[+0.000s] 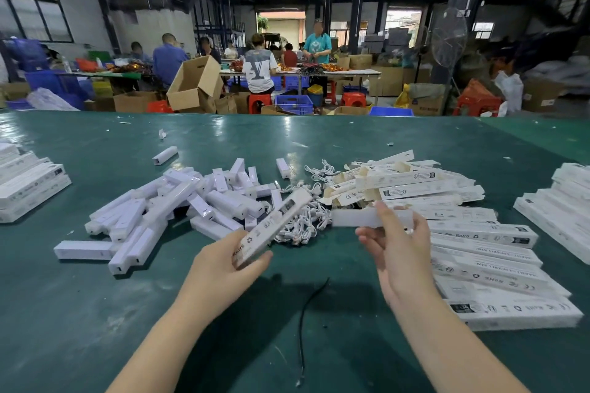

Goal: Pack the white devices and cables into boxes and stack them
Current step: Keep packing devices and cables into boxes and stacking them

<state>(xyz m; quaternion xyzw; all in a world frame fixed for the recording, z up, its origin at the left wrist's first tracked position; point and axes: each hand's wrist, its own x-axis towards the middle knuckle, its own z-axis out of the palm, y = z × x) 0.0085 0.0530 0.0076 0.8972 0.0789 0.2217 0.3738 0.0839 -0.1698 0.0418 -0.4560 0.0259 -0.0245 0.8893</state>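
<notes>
Left hand (223,268): raised, fingers curled in a grip
Right hand (399,242): raised, palm turned inward, a pinch held

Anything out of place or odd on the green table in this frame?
One thing: a thin black cable lies alone on the green table between the person's forearms, unlike the white cables heaped further back. Small white scraps also dot the far side.

White devices (166,204) and white cables (306,220) lie on a dark green surface (95,313); white boxes (479,233) carry black print; a black cord (303,329).
</notes>
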